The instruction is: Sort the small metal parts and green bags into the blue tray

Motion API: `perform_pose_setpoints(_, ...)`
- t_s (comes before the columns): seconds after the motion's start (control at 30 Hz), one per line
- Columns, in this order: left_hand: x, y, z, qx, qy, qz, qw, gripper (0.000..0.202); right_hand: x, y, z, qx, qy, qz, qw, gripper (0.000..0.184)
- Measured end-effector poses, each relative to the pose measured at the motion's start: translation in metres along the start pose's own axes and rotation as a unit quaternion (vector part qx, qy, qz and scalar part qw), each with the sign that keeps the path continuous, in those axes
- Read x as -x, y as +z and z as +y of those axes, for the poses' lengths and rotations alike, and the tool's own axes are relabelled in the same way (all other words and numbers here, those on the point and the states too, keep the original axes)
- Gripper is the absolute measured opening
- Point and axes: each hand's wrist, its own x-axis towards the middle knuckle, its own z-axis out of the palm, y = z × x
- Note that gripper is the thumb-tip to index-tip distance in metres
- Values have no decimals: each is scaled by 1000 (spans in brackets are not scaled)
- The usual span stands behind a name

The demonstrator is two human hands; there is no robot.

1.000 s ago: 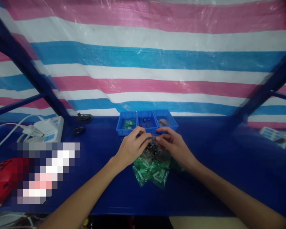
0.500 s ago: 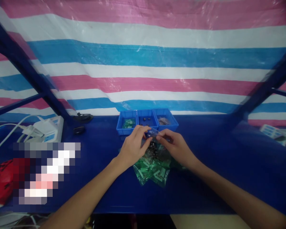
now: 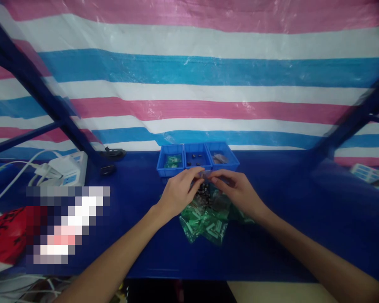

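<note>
A pink, white and blue striped tarp (image 3: 189,67) hangs behind the blue tabletop (image 3: 287,189), with dark blue frame bars (image 3: 47,101) slanting across it at both sides. At the back stands a row of three blue bins (image 3: 183,156): green pieces in the left one, small dark pieces in the middle, and what may be greyish parts in the right. To the left lie two small black objects (image 3: 108,170), a white power strip (image 3: 68,170) with white cables (image 3: 9,176) and a red bag (image 3: 6,235), while a blurred white-and-blue item (image 3: 368,173) sits far right.

blue table (image 3: 303,219), trays (image 3: 197,158), green bags (image 3: 205,223)
</note>
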Motion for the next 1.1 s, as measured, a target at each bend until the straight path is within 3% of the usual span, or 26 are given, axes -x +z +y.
perform_pose_setpoints(0.1,1,0,1,15,-27,-5,1000,34,-1,0,0,-3,10,-2,1000,18)
perform_pose_setpoints(0.2,1,0,3,19,-22,-15,999,23,-1,-1,-1,-8,11,17,1000,18)
perform_pose_setpoints(0.43,-1,-4,5,23,20,-18,999,30,-17,-22,0,-6,-12,124,992,17)
perform_pose_setpoints(0.53,-2,-5,3,-15,22,-16,1000,27,-32,-39,12,47,-22,179,982,19)
perform_pose_setpoints(0.6,-3,-6,1,-47,15,-14,999,24,-40,-49,23,139,-45,181,973,19)
perform_pose_setpoints(0.73,-5,-8,-1,-75,13,-5,997,26,-39,-57,33,310,-92,193,926,20)
perform_pose_setpoints(0.87,-7,-14,-6,-101,4,-25,995,29,-25,-44,21,335,-128,146,922,21)
perform_pose_setpoints(1.0,-7,-22,-15,-121,-8,-59,991,28,-15,-25,13,334,-161,-2,929,21)
perform_pose_setpoints(1.1,-6,-24,-19,-134,-3,-112,985,25,-11,-17,17,363,-158,-62,916,21)
